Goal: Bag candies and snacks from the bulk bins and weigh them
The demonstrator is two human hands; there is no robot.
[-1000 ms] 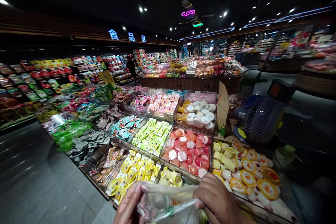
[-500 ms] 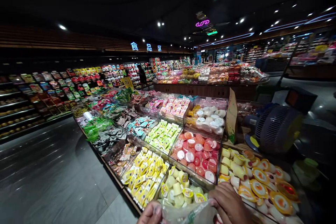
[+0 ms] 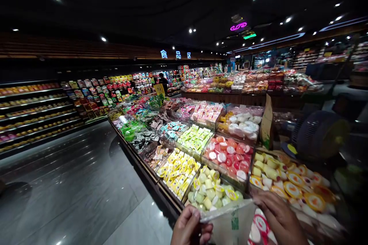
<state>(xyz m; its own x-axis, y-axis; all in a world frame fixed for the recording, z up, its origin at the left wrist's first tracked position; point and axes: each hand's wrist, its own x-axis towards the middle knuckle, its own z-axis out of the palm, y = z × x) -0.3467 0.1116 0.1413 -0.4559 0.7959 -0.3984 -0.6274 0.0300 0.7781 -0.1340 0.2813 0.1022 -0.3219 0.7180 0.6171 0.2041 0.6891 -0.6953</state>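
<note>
A translucent plastic bag [image 3: 224,226] with a green printed mark spans the space between my hands at the bottom of the head view. My left hand [image 3: 191,226] pinches its upper left edge between thumb and finger. At its upper right corner my right hand [image 3: 277,214] has its fingers closed on the plastic. Just beyond the bag lie pale green jelly cups [image 3: 211,189] in a clear bin. Red-and-white lidded cups [image 3: 260,226] show between the bag and my right hand. Orange-lidded jelly cups [image 3: 294,183] fill the bin on the right.
Neighbouring bins hold yellow packets [image 3: 179,172], red jelly cups [image 3: 228,155] and light green packets [image 3: 195,138]. A fan [image 3: 319,134] stands at the right behind a cardboard piece [image 3: 267,122]. Grey floor [image 3: 115,191] runs along the left, with stocked shelves [image 3: 34,111] beyond. A person [image 3: 163,83] stands far back.
My view has swung left, so the bins sit further right in the picture. Both hands have come higher into view, and more of the bag shows between them.
</note>
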